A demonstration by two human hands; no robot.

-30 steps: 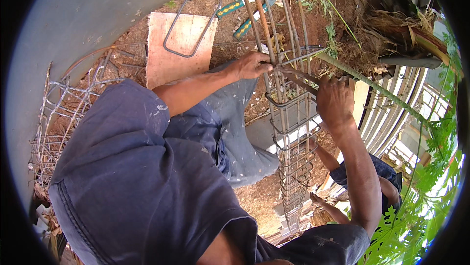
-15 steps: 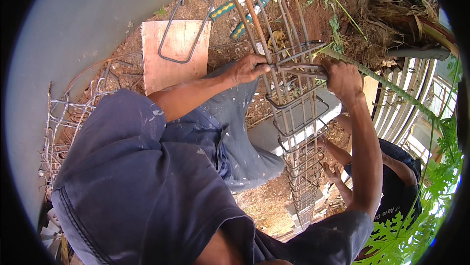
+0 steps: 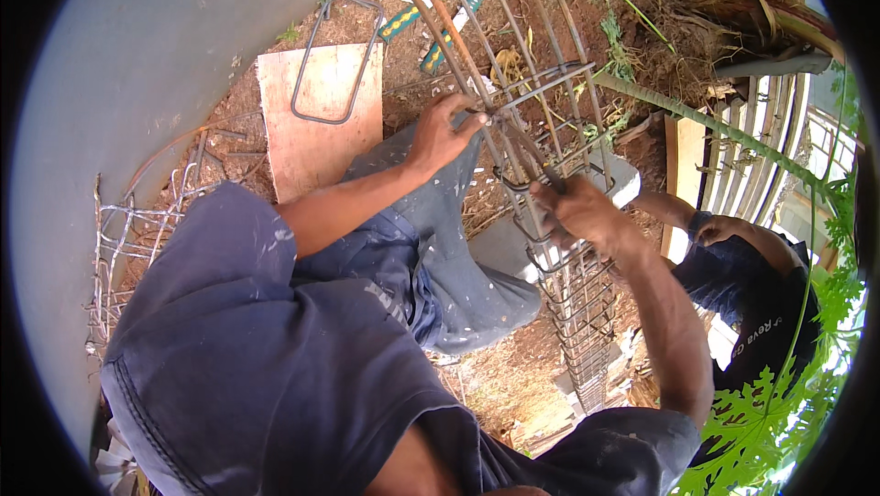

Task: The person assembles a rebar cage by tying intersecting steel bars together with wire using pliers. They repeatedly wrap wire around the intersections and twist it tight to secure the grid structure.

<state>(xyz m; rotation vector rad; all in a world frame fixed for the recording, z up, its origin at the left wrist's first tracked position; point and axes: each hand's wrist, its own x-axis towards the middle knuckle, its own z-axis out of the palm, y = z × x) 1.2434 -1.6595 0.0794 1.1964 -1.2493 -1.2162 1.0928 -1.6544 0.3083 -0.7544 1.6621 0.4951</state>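
A long rebar cage [image 3: 579,313] of lengthwise bars and square wire stirrups runs from the top middle down toward the lower right. My left hand [image 3: 442,140] is closed at the cage's left edge, thumb and fingers pinching where a stirrup [image 3: 548,85] meets a bar. My right hand [image 3: 582,212] grips the handles of dark metal pincers [image 3: 522,145], lower down over the cage. The pincers' jaws sit at that same corner, beside my left fingertips. Any tie wire there is too small to make out.
A loose bent stirrup [image 3: 297,83] lies over a plywood piece [image 3: 321,143] at left. Green-handled bolt cutters [image 3: 431,58] rest beyond the cage. More bent steel [image 3: 115,239] leans by the grey wall [image 3: 165,38]. A co-worker [image 3: 756,299] is at right, near leaves and stacked boards.
My right hand and the pincer handles have swung down and left, nearer me. My left hand stays at the corner. The co-worker's arms have shifted up and right.
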